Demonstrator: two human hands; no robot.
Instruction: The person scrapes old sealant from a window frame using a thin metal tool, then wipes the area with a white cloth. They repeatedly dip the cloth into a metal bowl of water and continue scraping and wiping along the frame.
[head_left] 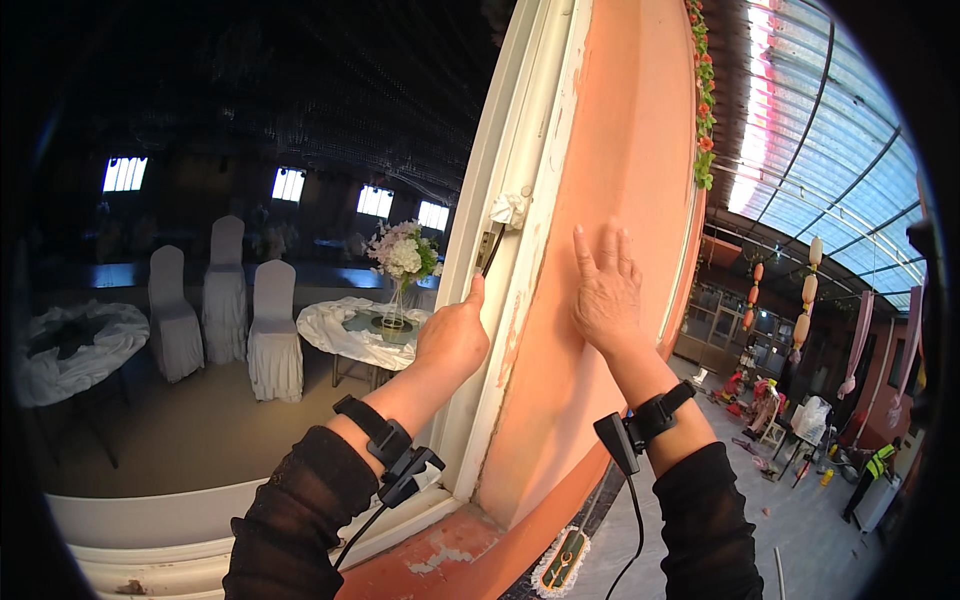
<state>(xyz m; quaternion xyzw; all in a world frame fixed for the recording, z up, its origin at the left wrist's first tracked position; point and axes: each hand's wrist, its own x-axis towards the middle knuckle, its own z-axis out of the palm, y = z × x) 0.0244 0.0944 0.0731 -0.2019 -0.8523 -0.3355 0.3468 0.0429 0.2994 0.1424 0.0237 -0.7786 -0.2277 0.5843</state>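
My left hand is closed around a thin dark rod, its index finger stretched along it. At the rod's upper end a crumpled white wad, of cloth or paper, touches the cream window frame. Beside the rod, a small metal latch plate is set in the frame. My right hand lies flat against the orange wall of the window recess, fingers spread and pointing up, with nothing held. Both wrists wear black straps with small cabled devices.
Below the recess runs a peeling red sill. Through the opening stand white-covered chairs and a table bearing a flower vase. Outside at right, a flat mop lies low; a person in a yellow vest stands farther off.
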